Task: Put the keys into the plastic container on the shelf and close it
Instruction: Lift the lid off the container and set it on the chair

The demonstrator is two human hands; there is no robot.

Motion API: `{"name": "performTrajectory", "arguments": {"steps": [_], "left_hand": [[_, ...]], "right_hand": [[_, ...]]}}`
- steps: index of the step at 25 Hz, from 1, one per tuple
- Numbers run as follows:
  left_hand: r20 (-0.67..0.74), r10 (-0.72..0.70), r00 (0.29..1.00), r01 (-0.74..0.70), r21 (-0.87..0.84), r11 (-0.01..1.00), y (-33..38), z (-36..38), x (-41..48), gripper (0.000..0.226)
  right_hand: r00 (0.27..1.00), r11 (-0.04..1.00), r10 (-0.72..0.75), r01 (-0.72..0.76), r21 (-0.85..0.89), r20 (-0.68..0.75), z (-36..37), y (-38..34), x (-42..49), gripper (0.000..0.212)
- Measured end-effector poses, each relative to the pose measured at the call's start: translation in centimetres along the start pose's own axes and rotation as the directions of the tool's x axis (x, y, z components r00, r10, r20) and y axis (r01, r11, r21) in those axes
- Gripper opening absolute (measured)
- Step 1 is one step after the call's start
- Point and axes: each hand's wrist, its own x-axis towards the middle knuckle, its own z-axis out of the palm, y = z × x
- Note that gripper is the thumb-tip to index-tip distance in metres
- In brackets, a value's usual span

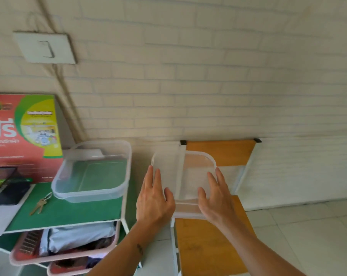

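Note:
A clear plastic container (pixel 93 172) stands open with nothing in it on the green top of the shelf (pixel 69 212). Two brass keys on a ring (pixel 40 204) lie on the green surface just left of and in front of it. The translucent lid (pixel 188 174) is held in the air to the right of the shelf, above an orange stool. My left hand (pixel 154 198) grips the lid's left edge and my right hand (pixel 214 196) grips its right side, thumbs on the near face.
A red and green printed box (pixel 25 136) stands at the back left of the shelf. A black mesh holder (pixel 1 176) and a dark phone (pixel 9 194) lie at the far left. Pink baskets (pixel 65 244) with cloth fill the lower tiers. The orange stool (pixel 210 246) stands against the white brick wall.

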Motion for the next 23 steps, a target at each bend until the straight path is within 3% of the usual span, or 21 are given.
{"name": "performTrajectory", "arguments": {"steps": [10,17,23], "left_hand": [[0.374,-0.112,0.92,0.068,0.129,0.989,4.5,11.6,-3.4,0.065],[0.575,-0.185,0.797,0.103,0.171,0.98,-1.4,22.7,-2.7,0.067],[0.643,-0.234,0.729,0.149,0.185,0.972,-8.3,32.2,-2.9,0.068]], "right_hand": [[0.979,0.986,0.112,-0.088,-0.139,0.171,1.1,14.6,-2.0,0.059],[0.936,0.96,0.24,-0.19,-0.204,0.257,11.4,23.8,-1.0,0.053],[0.906,0.94,0.301,-0.228,-0.255,0.299,20.0,29.9,-0.9,0.059]]}}
